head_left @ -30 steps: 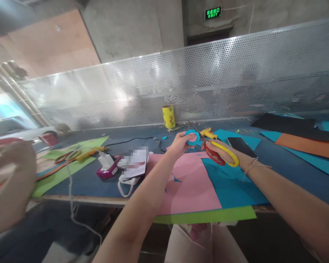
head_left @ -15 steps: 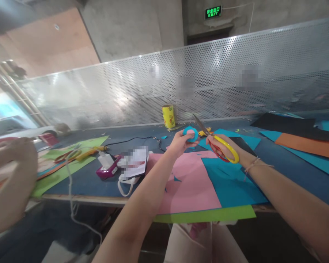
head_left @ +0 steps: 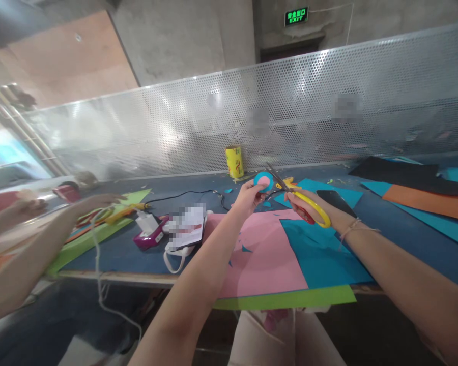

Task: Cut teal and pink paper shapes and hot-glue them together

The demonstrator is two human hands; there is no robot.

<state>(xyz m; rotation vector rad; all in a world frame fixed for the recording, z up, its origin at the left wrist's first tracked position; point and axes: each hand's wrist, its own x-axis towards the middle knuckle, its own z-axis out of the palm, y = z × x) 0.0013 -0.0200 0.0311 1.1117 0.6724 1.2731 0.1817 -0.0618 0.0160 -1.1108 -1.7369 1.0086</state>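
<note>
Between the fingers of my left hand (head_left: 250,196) is a small round paper piece (head_left: 267,175), blue around a pink centre. My right hand (head_left: 299,202) grips scissors (head_left: 316,207) with yellow and red handles. The scissor blades are parted, and they point up and left beside the right edge of the round piece. Under both hands lie a pink sheet (head_left: 267,259) and a blue sheet (head_left: 328,254), with a green sheet (head_left: 290,299) sticking out below at the table edge. A few small blue scraps (head_left: 246,249) rest on the pink sheet.
A yellow roll (head_left: 234,162) stands near the perforated metal panel (head_left: 183,127). On the left are a phone (head_left: 189,227), a purple power strip (head_left: 148,237) and a white cable (head_left: 98,254). A co-worker's arms (head_left: 61,223) reach over papers. Black sheet (head_left: 408,175) and orange sheet (head_left: 431,201) lie right.
The round piece has turned to face me more, and the scissor blades have moved slightly down and open around its edge. At left, the co-worker's hand has reached forward over the papers.
</note>
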